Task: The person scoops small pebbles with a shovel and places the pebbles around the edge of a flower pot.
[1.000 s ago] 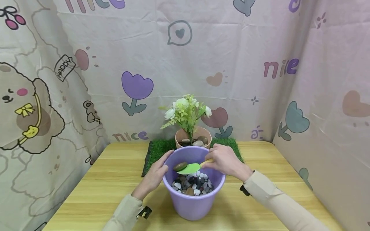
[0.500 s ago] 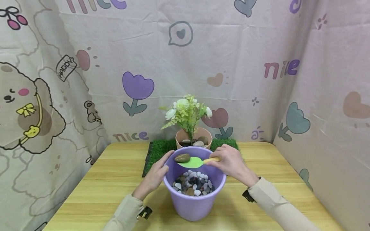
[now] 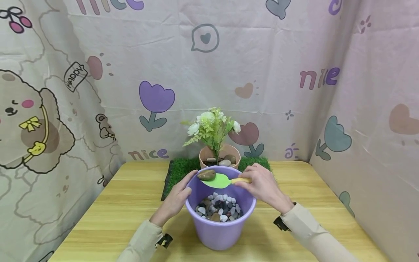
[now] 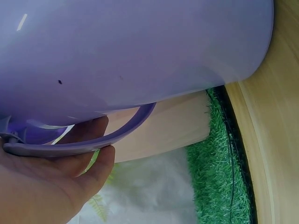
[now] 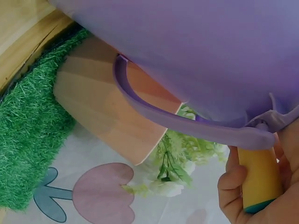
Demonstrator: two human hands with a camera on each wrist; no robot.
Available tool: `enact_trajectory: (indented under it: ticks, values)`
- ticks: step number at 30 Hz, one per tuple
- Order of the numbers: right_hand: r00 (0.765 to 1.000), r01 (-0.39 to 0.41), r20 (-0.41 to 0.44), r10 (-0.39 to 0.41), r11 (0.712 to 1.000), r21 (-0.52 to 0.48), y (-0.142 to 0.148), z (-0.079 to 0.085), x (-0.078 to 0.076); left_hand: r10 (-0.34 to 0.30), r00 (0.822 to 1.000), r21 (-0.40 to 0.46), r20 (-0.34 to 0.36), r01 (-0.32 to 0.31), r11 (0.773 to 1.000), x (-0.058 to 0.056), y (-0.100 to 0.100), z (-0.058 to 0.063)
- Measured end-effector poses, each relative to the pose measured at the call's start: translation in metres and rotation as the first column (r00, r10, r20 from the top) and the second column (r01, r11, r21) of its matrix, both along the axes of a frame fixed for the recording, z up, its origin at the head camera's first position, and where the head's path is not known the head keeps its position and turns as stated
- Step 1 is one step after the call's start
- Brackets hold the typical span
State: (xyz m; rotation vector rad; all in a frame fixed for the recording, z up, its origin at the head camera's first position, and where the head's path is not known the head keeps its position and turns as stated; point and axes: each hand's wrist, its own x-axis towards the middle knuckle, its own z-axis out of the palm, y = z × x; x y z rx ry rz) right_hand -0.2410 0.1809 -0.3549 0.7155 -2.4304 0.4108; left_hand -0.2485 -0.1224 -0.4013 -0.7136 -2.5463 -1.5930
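Observation:
A purple bucket (image 3: 220,235) stands on the wooden table with several white, grey and dark pebbles (image 3: 222,208) inside. My left hand (image 3: 174,201) grips its left rim, thumb at the edge. In the left wrist view, the fingers lie outside the wall by the bucket's handle (image 4: 107,139). My right hand (image 3: 262,184) holds a small trowel (image 3: 219,181) by its yellow grip (image 5: 261,179). The trowel's green blade points left over the bucket's opening, near the far rim. On its tip lies a large brown stone (image 3: 207,175).
Right behind the bucket stands a pink flowerpot (image 3: 204,151) with a leafy plant with white flowers (image 3: 211,125) and several large stones. It sits on a green artificial turf mat (image 3: 183,166). A patterned cloth (image 3: 209,72) hangs around the wooden table (image 3: 108,211).
My right hand has raised the trowel from inside the bucket to near the far rim, and the brown stone came up with it. The left hand has stayed in place.

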Motion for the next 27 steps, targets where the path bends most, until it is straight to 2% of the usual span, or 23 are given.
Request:
enact_trajectory:
  ticks: [17,27]
  values:
    - [1.0,0.005,-0.023,-0.005,1.0,-0.008,0.002,0.0,-0.001,0.008,1.0,-0.007,-0.009,-0.008,1.0,-0.001,0.0,-0.001]
    - [0.996,-0.008,-0.09,0.01,1.0,0.028,0.013,0.009,-0.007,0.004,1.0,-0.017,-0.024,-0.005,1.0,-0.001,0.0,-0.001]
